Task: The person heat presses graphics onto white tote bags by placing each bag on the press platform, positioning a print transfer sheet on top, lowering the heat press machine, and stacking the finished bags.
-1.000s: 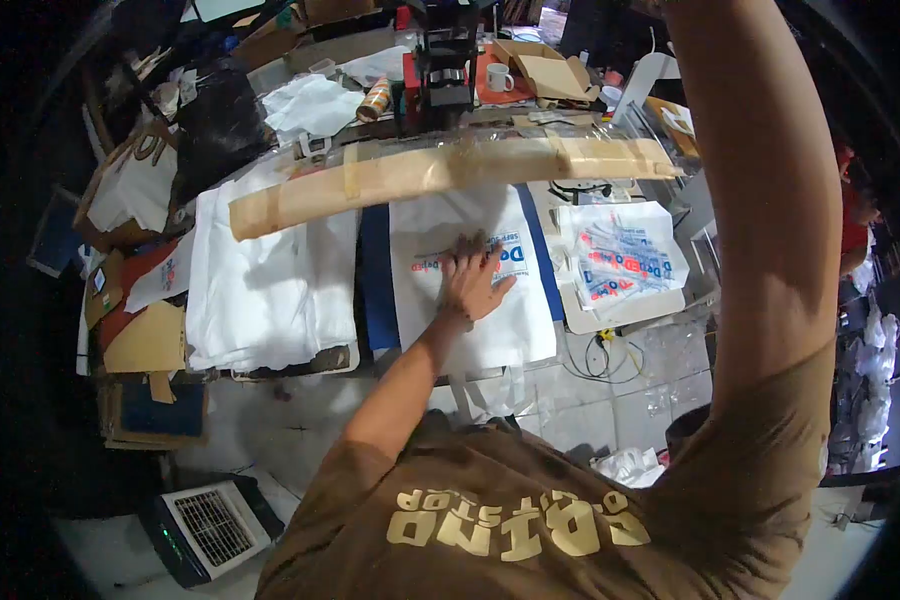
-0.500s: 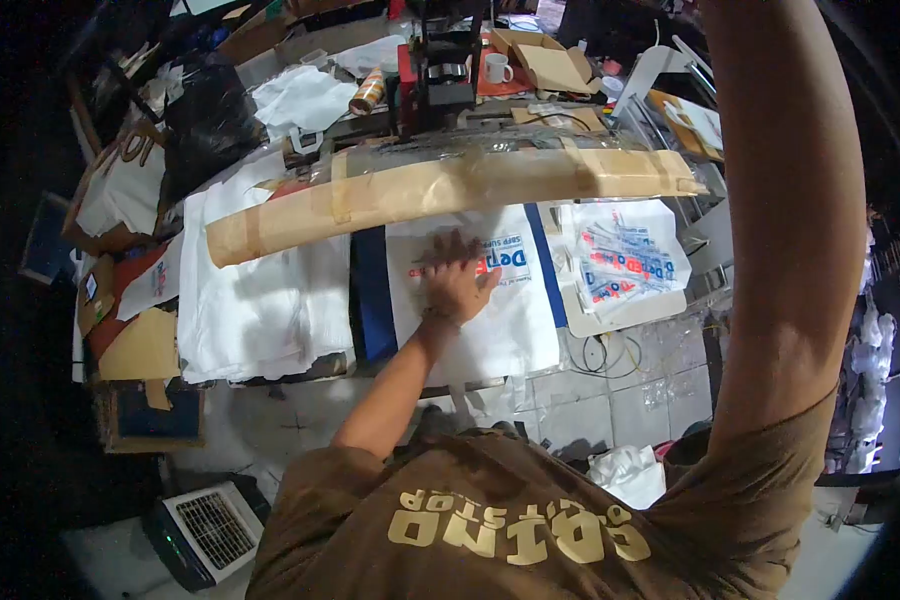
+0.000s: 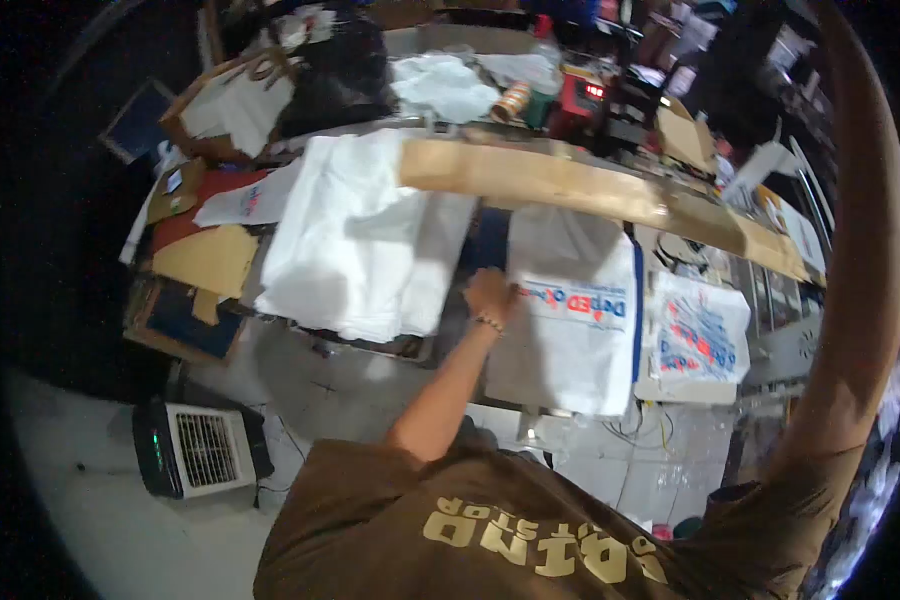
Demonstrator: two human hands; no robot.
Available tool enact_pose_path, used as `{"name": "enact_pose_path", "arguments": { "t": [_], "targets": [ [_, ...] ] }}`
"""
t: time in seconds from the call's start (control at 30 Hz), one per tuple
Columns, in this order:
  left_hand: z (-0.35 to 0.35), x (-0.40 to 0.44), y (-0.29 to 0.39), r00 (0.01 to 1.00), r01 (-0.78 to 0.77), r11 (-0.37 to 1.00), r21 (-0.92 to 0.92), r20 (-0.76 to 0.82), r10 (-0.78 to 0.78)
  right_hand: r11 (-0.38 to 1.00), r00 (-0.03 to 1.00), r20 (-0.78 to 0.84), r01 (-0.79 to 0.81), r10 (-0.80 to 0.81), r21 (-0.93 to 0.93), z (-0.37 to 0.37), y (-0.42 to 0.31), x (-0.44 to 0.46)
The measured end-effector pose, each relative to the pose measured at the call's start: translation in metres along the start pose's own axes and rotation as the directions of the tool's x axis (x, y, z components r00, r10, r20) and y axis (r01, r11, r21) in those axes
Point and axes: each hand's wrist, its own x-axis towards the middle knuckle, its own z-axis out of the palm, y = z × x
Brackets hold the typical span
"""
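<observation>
My left hand (image 3: 490,296) is at the left edge of a white printed bag (image 3: 560,350), its fingers curled and closed; whether the bag's edge is between them is hidden. The bag lies flat on a dark blue board (image 3: 637,300), with blue and red lettering across its middle. My right arm rises along the right side, and its hand is out of view. A long strip covered in brown paper (image 3: 530,180) crosses above the bag's far end. Left of the hand lies a stack of white bags (image 3: 355,240).
At the right, a printed sheet (image 3: 703,330) rests on a pale board. Behind stand a red box with a lit display (image 3: 578,95), an orange striped roll (image 3: 511,102) and an open carton (image 3: 684,138). A black and white floor appliance (image 3: 202,448) is at lower left.
My left hand has gone from lying spread on the print to the bag's left edge, and its fingers have closed. The view has swung left, so the table appears further right.
</observation>
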Motion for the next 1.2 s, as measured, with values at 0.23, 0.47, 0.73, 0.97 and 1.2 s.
{"name": "enact_pose_path", "arguments": {
  "t": [0.23,0.47,0.73,0.97,1.2],
  "targets": [
    [-0.131,-0.031,-0.065,0.832,-0.532,0.654,-0.538,-0.474,0.286,0.605,0.822,0.434,-0.567,0.369,0.560,0.021,0.001,0.005],
    [-0.395,0.071,-0.380,0.677,-0.373,0.900,-0.224,-0.729,0.099,0.667,0.857,0.451,-0.489,0.248,0.562,-0.024,-0.010,0.017],
    [-0.400,0.112,-0.419,0.291,0.136,0.982,-0.132,-0.942,-0.167,0.735,0.873,0.424,-0.451,0.243,0.507,-0.057,-0.023,0.013],
    [-0.274,0.125,-0.343,0.914,0.123,0.988,-0.088,-0.377,-0.148,0.323,0.900,0.266,-0.380,0.346,0.866,-0.161,-0.090,-0.007],
    [-0.327,0.078,-0.287,0.736,0.138,0.981,0.139,-0.677,-0.007,-0.133,0.856,0.495,-0.513,-0.150,0.848,-0.307,-0.238,-0.072]
  ]
}}
